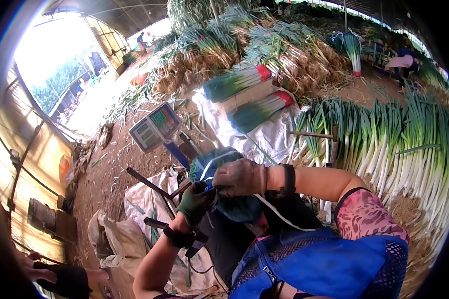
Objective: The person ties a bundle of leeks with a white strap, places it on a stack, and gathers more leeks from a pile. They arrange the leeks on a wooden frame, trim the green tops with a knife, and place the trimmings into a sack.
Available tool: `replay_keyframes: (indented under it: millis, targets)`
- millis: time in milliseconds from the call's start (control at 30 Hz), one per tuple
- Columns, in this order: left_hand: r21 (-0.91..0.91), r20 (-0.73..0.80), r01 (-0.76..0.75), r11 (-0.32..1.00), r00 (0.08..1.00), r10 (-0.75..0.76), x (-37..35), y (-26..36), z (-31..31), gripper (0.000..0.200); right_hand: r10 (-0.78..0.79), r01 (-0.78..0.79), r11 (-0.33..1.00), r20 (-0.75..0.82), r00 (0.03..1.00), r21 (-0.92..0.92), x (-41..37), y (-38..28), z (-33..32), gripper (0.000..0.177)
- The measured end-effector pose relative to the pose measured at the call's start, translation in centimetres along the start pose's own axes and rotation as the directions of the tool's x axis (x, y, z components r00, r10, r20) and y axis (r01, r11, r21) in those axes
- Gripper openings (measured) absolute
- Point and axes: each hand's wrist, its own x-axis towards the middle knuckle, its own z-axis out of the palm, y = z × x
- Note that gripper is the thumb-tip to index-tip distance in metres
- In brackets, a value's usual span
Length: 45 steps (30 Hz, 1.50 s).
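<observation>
A bundle of green onions (216, 160) lies across my lap, its green leaf end toward the front. Around it runs a white tie strip (279, 212), its loose tail trailing to the right. My right hand (239, 178), in a greyish glove, is closed on the strip over the bundle. Close against it, my left hand (193, 203) in a dark green glove is also closed, pinching at the same strip. A small blue bit shows between the fingers; what it is I cannot make out. Part of the bundle is hidden by my hands and forearms.
A weighing scale display (154, 127) stands ahead on the left. Two red-banded onion bundles (259, 112) lie on white sheeting. Loose onions (374, 129) line the right, with a metal frame (333, 144) nearby. A person's limb (67, 279) shows lower left; a person (403, 62) bends at far right.
</observation>
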Motion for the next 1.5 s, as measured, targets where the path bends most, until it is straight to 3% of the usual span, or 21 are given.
replay_keyframes:
  millis: [133,233,267,300,333,367,400,467,500,533,600,667,733,800,933,1067,1200,1400,1500]
  targets:
    - [0.059,0.102,0.011,0.998,0.995,-0.017,-0.2,1.1,-0.2,0.018,-0.023,0.024,0.999,0.033,0.999,-0.031,-0.5,0.9,0.3,0.019]
    - [-0.136,0.089,0.083,0.987,0.993,-0.071,-0.7,2.0,0.2,0.017,-0.089,0.092,0.993,0.039,0.995,-0.073,-0.7,1.4,0.2,0.017]
    - [0.15,0.11,-0.232,0.961,0.97,0.217,-0.7,1.8,0.1,0.017,-0.117,0.12,0.989,0.04,0.992,-0.089,-0.8,1.5,0.1,0.016]
    - [0.403,0.21,-0.508,0.761,0.861,0.464,-0.6,1.4,-0.1,0.017,-0.11,0.117,0.987,0.064,0.992,-0.106,-0.8,1.5,0.0,0.014]
    - [0.578,0.372,-0.698,0.423,0.687,0.624,-0.6,0.9,-0.4,0.019,-0.103,0.113,0.986,0.086,0.991,-0.122,-0.8,1.5,-0.1,0.012]
    - [0.398,0.242,-0.586,0.706,0.809,0.535,-0.7,0.4,0.1,0.022,-0.096,0.111,0.984,0.108,0.989,-0.136,-0.8,1.6,-0.2,0.012]
    - [0.135,0.102,-0.435,0.89,0.9,0.425,-0.9,-0.1,0.7,0.027,-0.036,0.041,0.997,0.08,0.996,-0.066,-0.8,1.6,-0.3,0.012]
    - [0.452,0.209,-0.706,0.545,0.678,0.705,-0.8,0.0,1.3,0.026,0.096,-0.1,0.991,0.046,0.994,0.086,-1.2,1.8,-0.5,0.016]
    - [0.486,0.204,-0.697,0.527,0.677,0.707,-0.9,0.1,1.3,0.027,0.149,-0.15,0.963,0.022,0.989,0.224,-1.3,2.2,-0.4,0.02]
    - [0.438,0.166,-0.656,0.614,0.73,0.662,-1.1,-0.1,1.5,0.026,0.348,-0.364,0.863,0.108,0.931,0.351,-1.6,2.2,-0.4,0.02]
    - [0.5,0.226,-0.746,0.441,0.603,0.765,-0.9,0.3,1.5,0.026,0.429,-0.436,0.833,0.099,0.898,0.339,-1.1,0.6,-1.2,0.021]
    - [0.08,-0.024,-0.535,0.841,0.842,0.539,-1.0,-0.5,2.6,0.027,0.459,-0.449,0.863,0.013,0.889,0.23,-1.0,-0.5,-0.9,0.022]
    - [-0.244,-0.076,-0.3,0.922,0.954,0.291,-1.0,-0.5,3.3,0.028,0.443,-0.437,0.896,-0.072,0.894,0.082,-1.2,-1.1,-0.2,0.023]
    - [-0.371,-0.043,-0.159,0.915,0.987,0.154,-1.4,0.6,3.5,0.03,0.414,-0.422,0.905,-0.124,0.902,-0.051,-0.9,-1.2,0.3,0.023]
    - [-0.237,-0.125,-0.215,0.947,0.974,0.19,-1.2,-0.1,4.1,0.033,0.424,-0.434,0.864,-0.096,0.901,-0.254,-0.5,-1.3,1.1,0.019]
    - [-0.209,-0.116,-0.234,0.95,0.97,0.213,-1.1,-0.3,3.9,0.035,0.42,-0.43,0.899,-0.107,0.901,-0.088,-0.4,-1.7,0.5,0.017]
    - [-0.199,-0.117,-0.276,0.94,0.959,0.257,-1.0,-0.6,4.6,0.037,0.463,-0.459,0.844,-0.055,0.885,-0.276,-0.3,-1.7,0.8,0.012]
    - [-0.137,-0.158,-0.269,0.953,0.956,0.248,-1.2,-0.8,4.5,0.035,0.325,-0.349,0.876,-0.129,0.937,-0.333,-0.5,-0.9,1.7,0.009]
    - [-0.099,-0.156,-0.24,0.966,0.962,0.223,-1.3,-0.2,4.0,0.033,0.384,-0.4,0.84,-0.119,0.915,-0.367,0.1,-1.1,1.0,0.01]
